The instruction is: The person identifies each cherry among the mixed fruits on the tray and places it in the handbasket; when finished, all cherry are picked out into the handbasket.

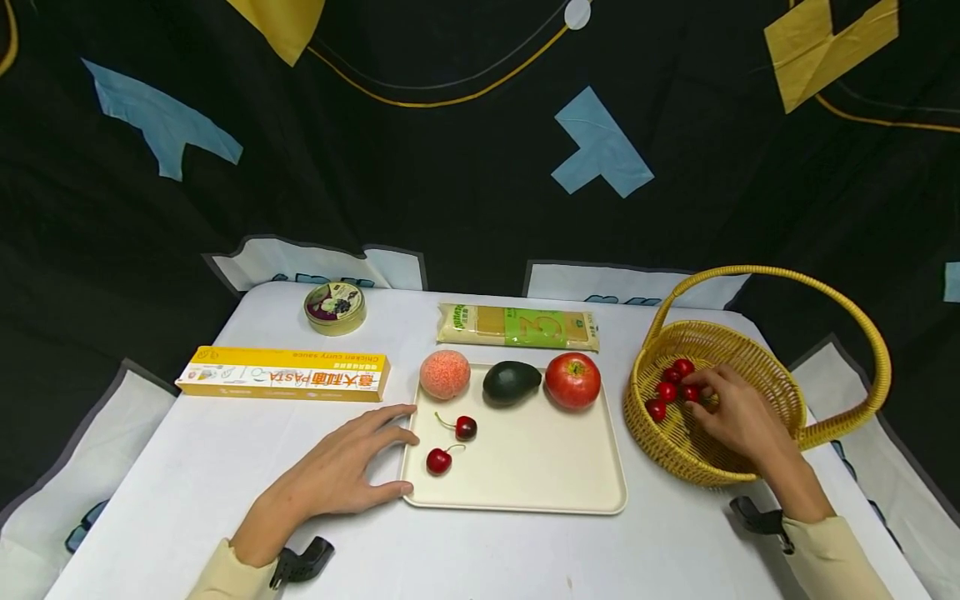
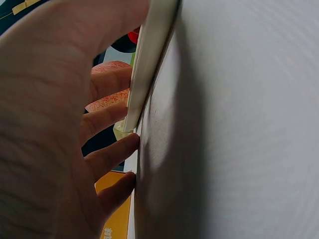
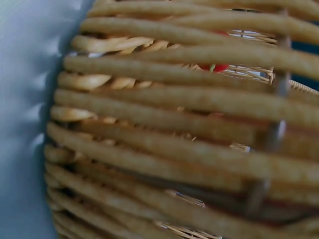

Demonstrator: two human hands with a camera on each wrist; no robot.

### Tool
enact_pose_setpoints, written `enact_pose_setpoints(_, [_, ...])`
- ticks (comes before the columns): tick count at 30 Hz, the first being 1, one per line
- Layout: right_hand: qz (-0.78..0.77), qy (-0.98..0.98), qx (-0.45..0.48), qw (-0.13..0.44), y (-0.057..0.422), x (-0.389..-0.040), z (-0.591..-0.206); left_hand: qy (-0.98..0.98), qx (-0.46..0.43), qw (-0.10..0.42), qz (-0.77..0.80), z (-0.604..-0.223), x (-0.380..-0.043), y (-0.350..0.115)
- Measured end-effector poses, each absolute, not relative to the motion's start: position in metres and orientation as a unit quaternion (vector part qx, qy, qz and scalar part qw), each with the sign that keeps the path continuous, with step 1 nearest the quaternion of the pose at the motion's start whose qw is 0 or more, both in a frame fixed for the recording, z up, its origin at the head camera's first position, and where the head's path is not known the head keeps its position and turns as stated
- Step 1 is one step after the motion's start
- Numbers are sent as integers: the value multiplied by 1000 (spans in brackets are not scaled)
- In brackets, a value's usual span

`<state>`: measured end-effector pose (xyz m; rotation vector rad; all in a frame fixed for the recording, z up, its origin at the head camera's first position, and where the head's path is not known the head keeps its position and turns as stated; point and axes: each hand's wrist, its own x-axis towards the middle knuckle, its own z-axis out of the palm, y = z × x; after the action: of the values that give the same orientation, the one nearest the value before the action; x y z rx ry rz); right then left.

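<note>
My left hand (image 1: 348, 467) rests at the left edge of a cream tray (image 1: 525, 492), fingers spread, with fingertips and thumb touching the rim. On the tray lie two dark red cherries (image 1: 438, 461) with stems, near that hand. A pinkish-orange round fruit (image 1: 445, 374), a dark green avocado (image 1: 512, 382) and a red apple (image 1: 573, 381) line its far side. My right hand (image 1: 738, 417) reaches into a yellow wicker basket (image 1: 675, 458), pinching a cherry (image 1: 690, 392) between thumb and fingers. Several more cherries (image 1: 667, 391) lie beside it. In the right wrist view, basket weave (image 3: 174, 109) hides the hand.
A yellow pasta box (image 1: 285, 373) lies left of the tray, with a round tin (image 1: 335, 308) behind it. Behind the tray is a pack of noodles (image 1: 517, 326). The basket's tall handle (image 1: 862, 333) arches over its right side. A black patterned cloth (image 1: 465, 192) hangs behind the white table.
</note>
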<state>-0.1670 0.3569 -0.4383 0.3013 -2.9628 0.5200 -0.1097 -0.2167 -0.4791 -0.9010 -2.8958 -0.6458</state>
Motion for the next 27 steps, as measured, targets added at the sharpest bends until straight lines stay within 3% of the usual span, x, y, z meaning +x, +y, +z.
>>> enact_pose_setpoints(17, [178,-979,99,20,361,-171,-441,-937,-283,4,-204,-478,-110,-216])
enact_pose_setpoints(27, [171,-979,89,67,351,-170,-435,-936,-281,5,-212,-478,-110,-215])
